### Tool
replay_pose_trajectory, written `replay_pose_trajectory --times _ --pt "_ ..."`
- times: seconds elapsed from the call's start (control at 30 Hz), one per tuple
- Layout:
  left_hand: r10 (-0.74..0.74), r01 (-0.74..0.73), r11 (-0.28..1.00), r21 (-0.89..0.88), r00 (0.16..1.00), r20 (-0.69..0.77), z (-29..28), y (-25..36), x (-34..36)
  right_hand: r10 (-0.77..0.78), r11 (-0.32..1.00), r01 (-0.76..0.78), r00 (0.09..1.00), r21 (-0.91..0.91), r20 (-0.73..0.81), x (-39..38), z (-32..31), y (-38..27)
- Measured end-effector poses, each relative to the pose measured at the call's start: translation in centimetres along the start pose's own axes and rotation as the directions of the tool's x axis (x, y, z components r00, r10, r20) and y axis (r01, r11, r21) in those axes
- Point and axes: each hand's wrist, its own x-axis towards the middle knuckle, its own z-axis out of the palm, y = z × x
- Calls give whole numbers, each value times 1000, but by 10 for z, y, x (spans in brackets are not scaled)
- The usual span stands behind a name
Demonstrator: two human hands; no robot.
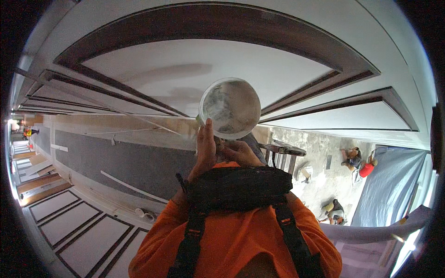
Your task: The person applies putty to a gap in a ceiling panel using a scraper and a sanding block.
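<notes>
A round white bucket [247, 107] is held up in front of my chest, its inside smeared with grey and whitish residue. My left hand [206, 146] grips it by the near left side, with one finger reaching up along the rim. Just below the bucket's near edge is my right hand [238, 153], fingers curled closed. What those fingers hold, if anything, is hidden. Ahead of the bucket rises a white wall panel [153, 67] framed in dark brown moulding.
A black bag [238, 187] is strapped across my chest. Right of me a dark metal rail [287, 149] sticks out. Far below on the right, several people [352, 157] are at work beside a blue-grey sheet [391, 180]. Dark grey flooring [125, 150] and a white strip [132, 185] lie left.
</notes>
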Motion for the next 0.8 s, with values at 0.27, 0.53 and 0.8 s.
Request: replay_pose_trajectory --times 0.27,0.53,0.8 --pt "13 -8 995 98 999 -48 -3 -11 1 57 996 -61 997 -70 -56 -6 0 -1" --pt "76 -65 987 144 994 -78 -9 -12 4 21 993 -12 997 118 -70 4 -3 30" --pt "238 -217 964 152 961 -137 6 13 -20 -107 992 113 990 63 -91 -2 14 12"
